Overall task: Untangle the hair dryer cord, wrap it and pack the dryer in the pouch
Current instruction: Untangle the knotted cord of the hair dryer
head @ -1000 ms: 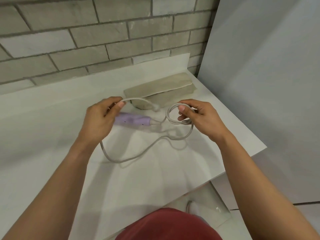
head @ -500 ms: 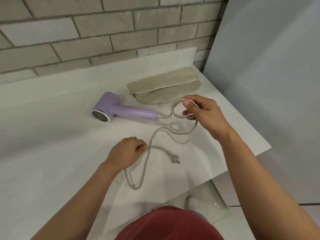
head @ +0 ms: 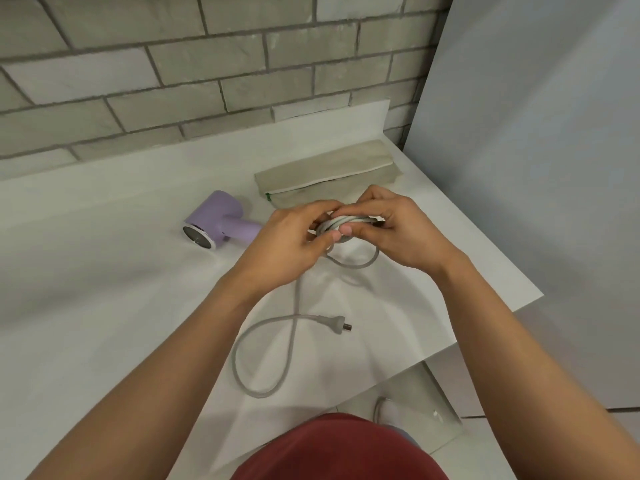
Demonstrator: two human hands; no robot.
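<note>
— Grey brick wall (head: 173,81) is running behind a white worktop (head: 104,323), isn't it?
— Yes, and a beige pouch (head: 329,174) is lying flat on that worktop, close to the wall.
— Where is the hair dryer (head: 216,220) sitting?
— The lilac hair dryer is lying left of the pouch, its handle disappearing behind the left hand (head: 287,247).
— What are the hands doing?
— Just in front of the pouch, the left hand and the right hand (head: 398,233) are both gripping wound turns of the grey cord (head: 296,299), fingers curling round them.
— And the loose length?
— It is trailing away from the pouch toward the person, looping once on the worktop, with the plug (head: 334,322) lying beside that loop.
</note>
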